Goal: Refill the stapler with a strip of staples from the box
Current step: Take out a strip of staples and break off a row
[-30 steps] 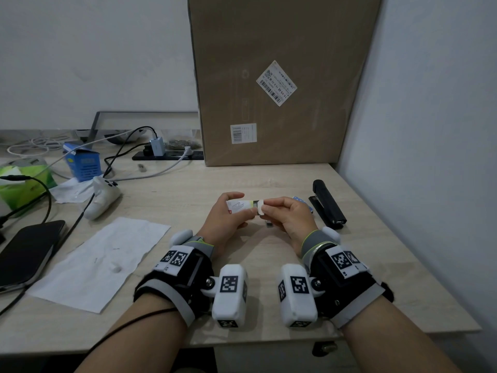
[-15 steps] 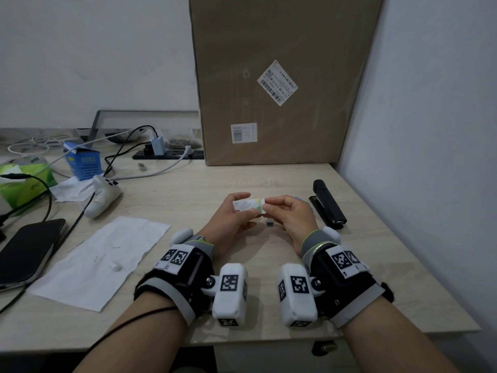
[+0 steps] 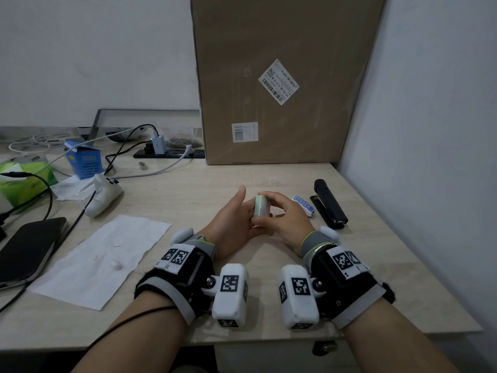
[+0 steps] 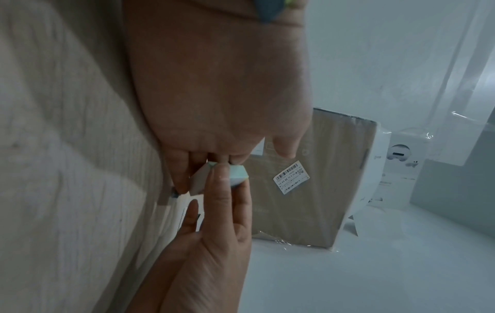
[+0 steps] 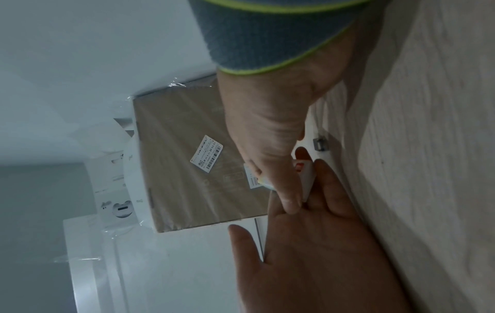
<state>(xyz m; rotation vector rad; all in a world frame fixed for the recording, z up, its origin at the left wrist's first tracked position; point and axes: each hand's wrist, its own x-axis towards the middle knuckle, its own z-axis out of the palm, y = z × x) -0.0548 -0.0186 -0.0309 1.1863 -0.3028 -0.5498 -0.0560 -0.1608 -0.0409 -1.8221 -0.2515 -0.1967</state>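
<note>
A small pale green and white staple box [image 3: 261,211] stands on end at mid desk. My right hand [image 3: 286,220] grips it from the right with curled fingers. My left hand [image 3: 232,219] lies open beside it, thumb up, straight fingers touching its lower side. In the left wrist view a fingertip [image 4: 221,180] of the right hand presses the box [image 4: 239,174] against my left palm [image 4: 214,101]. In the right wrist view the box [image 5: 305,176] shows a red mark. The black stapler [image 3: 329,204] lies closed by the right wall, a white blue-dotted piece [image 3: 304,205] beside it.
A tall cardboard carton [image 3: 282,76] leans at the back, and the wall [image 3: 430,157] bounds the right. To the left lie a paper sheet [image 3: 99,259], a phone [image 3: 27,251], a white controller [image 3: 103,193], a blue box [image 3: 84,162] and cables. A small metal piece [image 5: 320,144] lies on the desk.
The staple box was held level, pinched by both hands. It now stands on end: my left hand has opened flat against it while my right hand keeps its grip.
</note>
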